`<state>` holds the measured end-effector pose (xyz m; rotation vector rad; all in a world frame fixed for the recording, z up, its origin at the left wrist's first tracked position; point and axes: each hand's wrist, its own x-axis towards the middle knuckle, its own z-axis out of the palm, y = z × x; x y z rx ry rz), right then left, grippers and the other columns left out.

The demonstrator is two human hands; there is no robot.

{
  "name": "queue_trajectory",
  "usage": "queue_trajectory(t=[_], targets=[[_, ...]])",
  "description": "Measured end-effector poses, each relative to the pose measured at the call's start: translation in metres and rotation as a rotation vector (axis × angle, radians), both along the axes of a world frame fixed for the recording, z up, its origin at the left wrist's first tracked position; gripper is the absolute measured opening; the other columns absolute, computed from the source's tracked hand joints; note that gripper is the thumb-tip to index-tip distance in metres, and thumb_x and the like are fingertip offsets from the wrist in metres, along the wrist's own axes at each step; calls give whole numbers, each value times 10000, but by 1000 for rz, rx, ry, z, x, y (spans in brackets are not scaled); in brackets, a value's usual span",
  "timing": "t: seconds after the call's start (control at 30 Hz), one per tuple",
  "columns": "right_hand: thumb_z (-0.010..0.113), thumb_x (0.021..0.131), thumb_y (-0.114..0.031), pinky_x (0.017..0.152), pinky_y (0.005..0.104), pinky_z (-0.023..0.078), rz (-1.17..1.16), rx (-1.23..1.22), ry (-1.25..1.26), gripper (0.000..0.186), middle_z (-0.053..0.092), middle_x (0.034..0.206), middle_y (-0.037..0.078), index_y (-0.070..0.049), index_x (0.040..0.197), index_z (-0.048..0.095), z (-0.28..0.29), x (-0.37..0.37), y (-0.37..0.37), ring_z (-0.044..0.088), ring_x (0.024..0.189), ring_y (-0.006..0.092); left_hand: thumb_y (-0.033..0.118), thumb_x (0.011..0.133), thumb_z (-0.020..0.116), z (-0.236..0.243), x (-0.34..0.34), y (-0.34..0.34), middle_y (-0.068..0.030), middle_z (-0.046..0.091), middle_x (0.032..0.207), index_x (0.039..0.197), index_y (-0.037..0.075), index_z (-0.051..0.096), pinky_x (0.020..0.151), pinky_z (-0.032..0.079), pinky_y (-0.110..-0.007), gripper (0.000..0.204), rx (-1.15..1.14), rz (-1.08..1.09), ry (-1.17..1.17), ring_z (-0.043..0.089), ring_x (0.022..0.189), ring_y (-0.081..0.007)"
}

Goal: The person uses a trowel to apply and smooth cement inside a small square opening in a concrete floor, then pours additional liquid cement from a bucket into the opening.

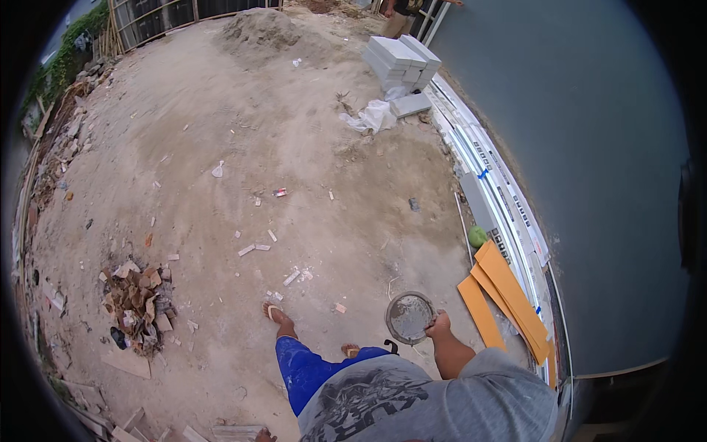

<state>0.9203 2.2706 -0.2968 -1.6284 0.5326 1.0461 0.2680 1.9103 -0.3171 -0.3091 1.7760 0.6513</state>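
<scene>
My right hand (440, 324) is closed on the rim of a round dark bucket (389, 313), which hangs beside my right leg. Something grey and wet-looking coats or fills the inside; I cannot tell how deep it is. At the bottom edge only a small part of my left hand (265, 435) shows, near some pale wood pieces (232, 432), and its fingers are mostly cut off. My sandalled left foot (278, 314) is on the sandy ground, ahead of the right foot (350, 350).
Orange boards (515, 295), a green round object (477, 236) and long white strips (508, 199) lie along the right wall (574, 147). Light blocks (401, 59) are stacked farther ahead, near another person (401, 18). A rubbish heap (136, 306) lies left; a sand mound (265, 33) rises far off.
</scene>
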Motion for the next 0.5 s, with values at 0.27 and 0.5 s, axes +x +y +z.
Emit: queue_trajectory(t=[0.27, 0.5], targets=[[533, 820, -328, 404, 324, 227, -76, -61, -42, 300, 314, 523, -23, -194, 617, 357, 37, -187, 187, 304, 419, 148, 343, 919, 524, -27, -287, 286, -41, 545, 1102, 1333, 146, 455, 663, 416, -488, 464, -37, -35, 264, 539, 869, -273], [547, 808, -355, 422, 348, 263, -60, -180, -33, 278, 327, 538, 8, -175, 668, 387, 37, -365, 329, 314, 429, 160, 154, 956, 495, 34, -498, 572, -192, 471, 1337, 1352, -56, 393, 961, 427, -332, 460, 567, -343, 590, 496, 1183, -237]])
